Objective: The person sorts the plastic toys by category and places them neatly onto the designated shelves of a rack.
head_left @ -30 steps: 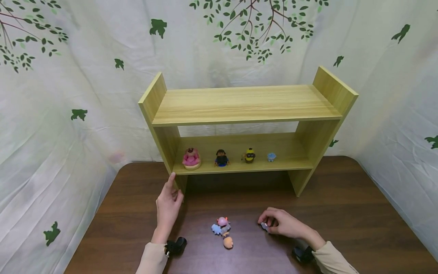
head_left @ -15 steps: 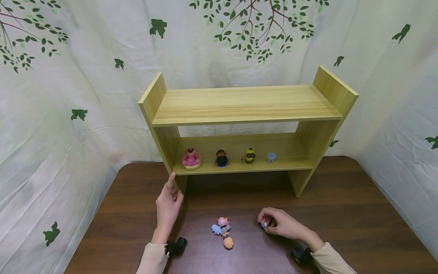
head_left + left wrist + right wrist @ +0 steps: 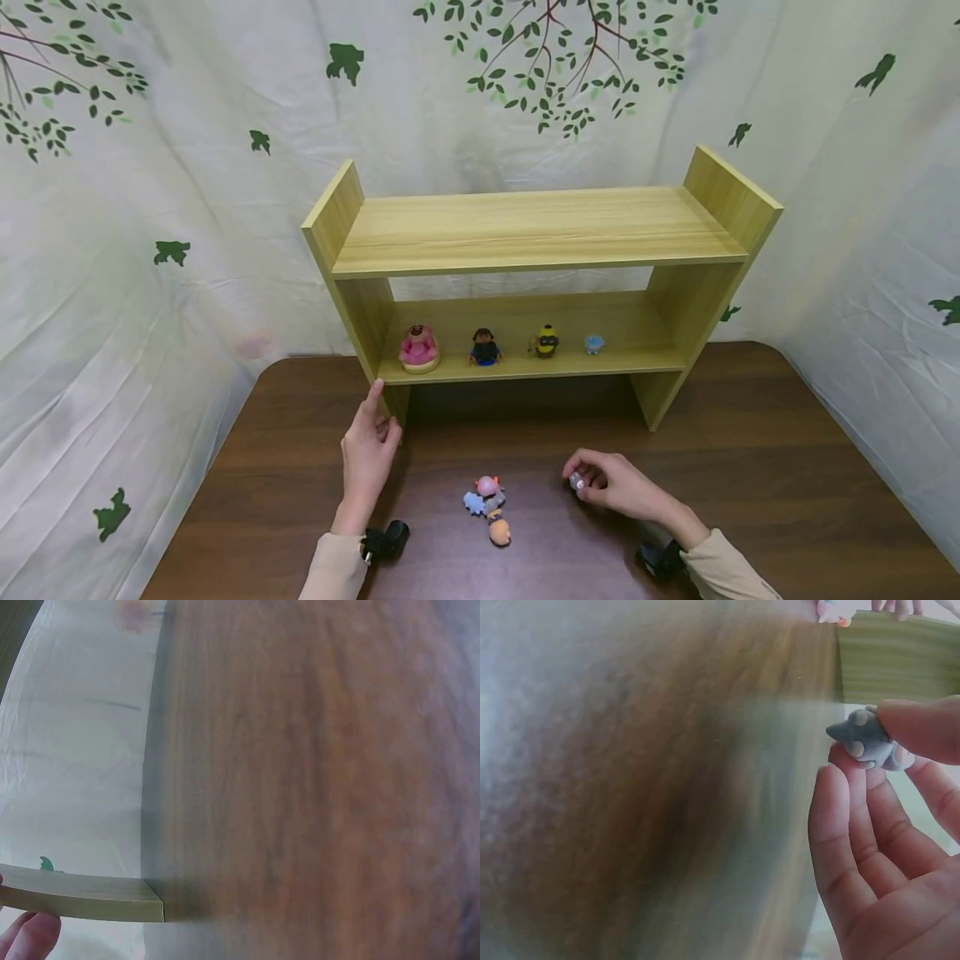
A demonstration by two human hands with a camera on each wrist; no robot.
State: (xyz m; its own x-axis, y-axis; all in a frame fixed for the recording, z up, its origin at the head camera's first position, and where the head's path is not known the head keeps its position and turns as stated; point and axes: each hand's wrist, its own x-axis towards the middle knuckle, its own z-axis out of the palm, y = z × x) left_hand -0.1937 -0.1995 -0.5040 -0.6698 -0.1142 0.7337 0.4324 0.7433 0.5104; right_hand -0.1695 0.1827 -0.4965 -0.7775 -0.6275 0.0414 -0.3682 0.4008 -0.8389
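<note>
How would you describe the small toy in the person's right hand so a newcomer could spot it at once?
Start at the wooden shelf on the brown table; in front of its right half lies the right hand. Pinched at its fingertips is a tiny grey figurine with paler bumps, unlike the pink, blue and orange toys heaped to its left.

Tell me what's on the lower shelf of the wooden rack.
On the lower shelf stand four small figures in a row: a pink figure, a dark-haired figure, a yellow figure and a tiny pale blue figure. Nothing visibly hides behind them.
</note>
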